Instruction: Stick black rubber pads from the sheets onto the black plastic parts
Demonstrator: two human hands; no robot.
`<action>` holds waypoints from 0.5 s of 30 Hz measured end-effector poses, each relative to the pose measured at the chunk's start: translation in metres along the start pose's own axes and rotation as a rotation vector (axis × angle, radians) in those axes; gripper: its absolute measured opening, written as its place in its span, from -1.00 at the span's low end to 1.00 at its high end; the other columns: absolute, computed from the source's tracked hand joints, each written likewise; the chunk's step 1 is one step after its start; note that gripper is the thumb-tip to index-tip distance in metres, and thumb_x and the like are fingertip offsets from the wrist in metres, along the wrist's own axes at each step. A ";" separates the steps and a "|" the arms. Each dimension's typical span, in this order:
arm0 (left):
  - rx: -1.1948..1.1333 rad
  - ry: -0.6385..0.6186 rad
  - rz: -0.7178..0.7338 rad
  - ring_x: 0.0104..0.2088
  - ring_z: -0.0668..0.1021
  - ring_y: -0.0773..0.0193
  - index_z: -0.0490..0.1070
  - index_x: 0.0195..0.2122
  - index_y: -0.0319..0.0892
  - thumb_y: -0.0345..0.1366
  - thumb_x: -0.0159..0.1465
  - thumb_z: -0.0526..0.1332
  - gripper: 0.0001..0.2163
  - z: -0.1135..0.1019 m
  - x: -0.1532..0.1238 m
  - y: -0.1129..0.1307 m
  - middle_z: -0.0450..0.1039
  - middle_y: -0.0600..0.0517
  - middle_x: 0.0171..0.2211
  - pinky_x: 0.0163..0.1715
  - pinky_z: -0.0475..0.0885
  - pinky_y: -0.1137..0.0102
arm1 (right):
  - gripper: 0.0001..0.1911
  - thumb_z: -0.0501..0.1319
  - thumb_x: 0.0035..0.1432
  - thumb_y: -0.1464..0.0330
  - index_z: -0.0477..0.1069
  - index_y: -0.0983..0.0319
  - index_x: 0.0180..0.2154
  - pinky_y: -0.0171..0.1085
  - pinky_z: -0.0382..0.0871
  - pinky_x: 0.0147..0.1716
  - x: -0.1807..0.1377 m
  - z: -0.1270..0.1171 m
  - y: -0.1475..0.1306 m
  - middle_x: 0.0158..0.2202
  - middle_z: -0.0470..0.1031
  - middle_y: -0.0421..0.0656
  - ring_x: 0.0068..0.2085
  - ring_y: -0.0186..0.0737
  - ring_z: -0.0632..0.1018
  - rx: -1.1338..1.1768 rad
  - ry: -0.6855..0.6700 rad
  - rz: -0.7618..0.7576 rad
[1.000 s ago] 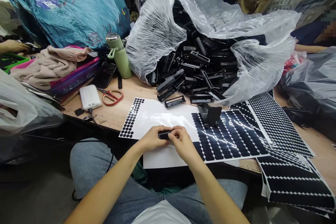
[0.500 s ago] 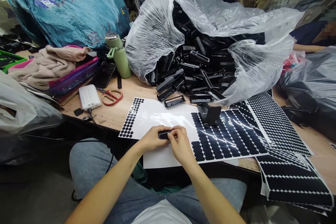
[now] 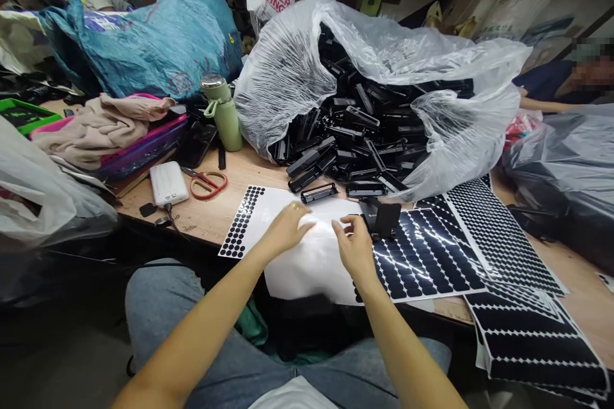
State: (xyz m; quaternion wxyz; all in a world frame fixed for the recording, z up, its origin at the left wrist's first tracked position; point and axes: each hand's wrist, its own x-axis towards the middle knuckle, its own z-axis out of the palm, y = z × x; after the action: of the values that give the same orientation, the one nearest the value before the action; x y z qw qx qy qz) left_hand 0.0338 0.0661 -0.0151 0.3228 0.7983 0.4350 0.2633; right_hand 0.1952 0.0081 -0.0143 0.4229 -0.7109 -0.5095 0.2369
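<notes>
My left hand (image 3: 288, 225) hovers over the white sheet (image 3: 311, 259), fingers stretched out and holding nothing, its tips close to a loose black plastic part (image 3: 319, 192). My right hand (image 3: 354, 241) is beside it with thumb and forefinger pinched at the edge of the rows of black oval stickers (image 3: 422, 255); what they pinch is too small to make out. A black angled block (image 3: 384, 217) stands on the sheet just past my right hand. Behind it, a clear plastic bag (image 3: 288, 64) spills a heap of black plastic parts (image 3: 364, 134).
More sticker sheets (image 3: 503, 230) overlap to the right and hang off the wooden table edge (image 3: 201, 217). At left are red scissors (image 3: 207, 183), a white power bank (image 3: 167, 183), a green bottle (image 3: 225, 114), a pink basket (image 3: 144, 144) and a blue bag (image 3: 144, 38). Another person's arm (image 3: 542, 104) rests at far right.
Both hands have let go of the small black part they held together and moved forward over the sheet; the left has opened towards the loose part. The view has tilted up slightly.
</notes>
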 end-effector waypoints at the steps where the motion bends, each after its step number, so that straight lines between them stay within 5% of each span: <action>1: 0.061 0.078 -0.018 -0.03 0.33 0.06 0.43 -0.14 -0.18 -0.31 0.09 0.20 -0.71 0.004 0.020 -0.003 0.31 -0.15 -0.06 -0.01 0.19 0.19 | -0.77 0.06 0.08 0.19 0.27 0.23 -0.34 -0.29 0.24 -0.35 0.006 0.008 -0.002 -0.32 0.39 -0.14 -0.37 -0.27 0.40 -0.016 -0.084 -0.028; 4: 0.094 0.203 -0.079 -0.06 0.35 0.04 0.49 -0.44 -0.22 -0.44 0.00 0.25 -0.92 0.003 0.065 -0.013 0.38 -0.15 -0.15 -0.03 0.20 0.21 | -0.86 0.04 0.08 0.34 0.31 0.24 -0.44 -0.32 0.23 -0.34 0.026 0.044 -0.012 -0.39 0.44 -0.16 -0.37 -0.27 0.44 -0.143 -0.368 -0.108; 6: 0.081 0.275 -0.101 -0.11 0.39 0.09 0.46 -0.49 -0.23 -0.44 0.04 0.20 -0.95 -0.013 0.068 -0.018 0.42 -0.13 -0.22 -0.06 0.24 0.25 | -0.90 0.07 0.05 0.42 0.34 0.25 -0.45 -0.32 0.23 -0.34 0.039 0.075 -0.022 -0.41 0.46 -0.14 -0.35 -0.25 0.45 -0.213 -0.443 -0.136; 10: 0.034 0.505 -0.184 -0.24 0.45 0.23 0.39 -0.34 -0.24 -0.35 0.21 -0.01 -0.81 -0.068 0.017 -0.033 0.42 -0.05 -0.32 -0.17 0.34 0.33 | -0.89 0.10 0.05 0.41 0.38 0.27 -0.36 -0.31 0.23 -0.26 0.064 0.136 -0.050 -0.28 0.46 -0.05 -0.24 -0.20 0.45 -0.232 -0.418 -0.165; 12: -0.214 0.728 -0.321 -0.34 0.46 0.27 0.36 -0.43 -0.23 -0.29 0.14 0.09 -0.87 -0.094 -0.016 -0.040 0.38 0.04 -0.46 -0.26 0.40 0.37 | -0.84 0.12 0.06 0.41 0.38 0.31 -0.29 -0.27 0.23 -0.22 0.071 0.162 -0.065 -0.19 0.42 0.04 -0.17 -0.14 0.44 -0.242 -0.395 -0.146; 15: -0.665 0.837 -0.477 -0.40 0.47 0.30 0.32 -0.43 -0.21 -0.31 0.05 0.20 -0.90 -0.117 -0.055 -0.045 0.36 0.08 -0.47 -0.39 0.47 0.35 | -0.80 0.13 0.01 0.49 0.38 0.40 -0.25 -0.21 0.25 -0.22 0.075 0.186 -0.080 -0.15 0.38 0.18 -0.12 -0.03 0.43 -0.266 -0.370 -0.085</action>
State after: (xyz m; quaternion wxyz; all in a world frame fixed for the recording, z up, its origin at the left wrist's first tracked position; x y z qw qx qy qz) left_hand -0.0984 0.0708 0.0199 0.4070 0.3621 0.5872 0.5987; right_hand 0.0381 0.1547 -0.0386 0.2346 -0.6826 -0.6347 0.2760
